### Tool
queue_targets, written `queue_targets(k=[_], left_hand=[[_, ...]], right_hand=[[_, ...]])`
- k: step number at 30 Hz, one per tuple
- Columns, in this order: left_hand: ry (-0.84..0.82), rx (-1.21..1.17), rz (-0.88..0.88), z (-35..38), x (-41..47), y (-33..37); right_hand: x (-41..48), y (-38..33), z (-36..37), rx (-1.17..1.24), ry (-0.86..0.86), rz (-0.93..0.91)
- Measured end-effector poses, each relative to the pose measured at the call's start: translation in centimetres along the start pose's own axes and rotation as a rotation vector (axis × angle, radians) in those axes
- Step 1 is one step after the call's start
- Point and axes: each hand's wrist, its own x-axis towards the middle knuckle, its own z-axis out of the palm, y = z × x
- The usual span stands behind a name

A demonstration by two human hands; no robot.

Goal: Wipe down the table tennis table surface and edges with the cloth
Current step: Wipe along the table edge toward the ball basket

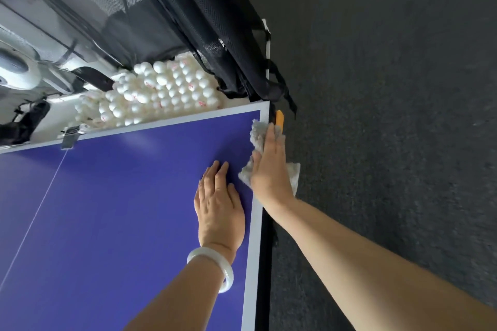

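— Dark grey carpet [390,88] runs down the right side, and the blue table tennis table [121,209] fills the left, with a white border round its edge.

— And past the far end?

— Black mesh netting [188,8] hangs there. A heap of white balls [161,88] is piled beneath it, right against the table's end line.

— What are the hands doing?

— Well, the right hand [269,166] lies on the cloth [256,133], fingers straight and close together, pressing it onto the right side edge near the far corner. Just beside it the left hand [219,209] rests flat on the blue, fingers straight too, holding nothing.

— So where exactly does the cloth sit?

— Under the right palm, pale and fluffy, draped across the white border. One flap hangs out past the edge, over the carpet.

— Anything smaller?

— Yes, a white bangle [215,269] on the left wrist, and an orange clip [280,119] on the table's side just beyond the right fingertips.
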Motion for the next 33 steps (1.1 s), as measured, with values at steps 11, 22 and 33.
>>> queue_targets(k=[11, 22, 33], left_hand=[[0.003, 0.026, -0.010, 0.1, 0.1, -0.1], [-0.008, 0.032, -0.015, 0.0, 0.2, 0.2], [-0.002, 0.028, -0.002, 0.1, 0.2, 0.1]], right_hand=[[3.8, -1.4, -1.6, 0.281, 0.012, 0.073], [5.3, -1.7, -1.0, 0.127, 0.068, 0.092], [-3.3, 0.4, 0.7, 0.321, 0.004, 0.162]])
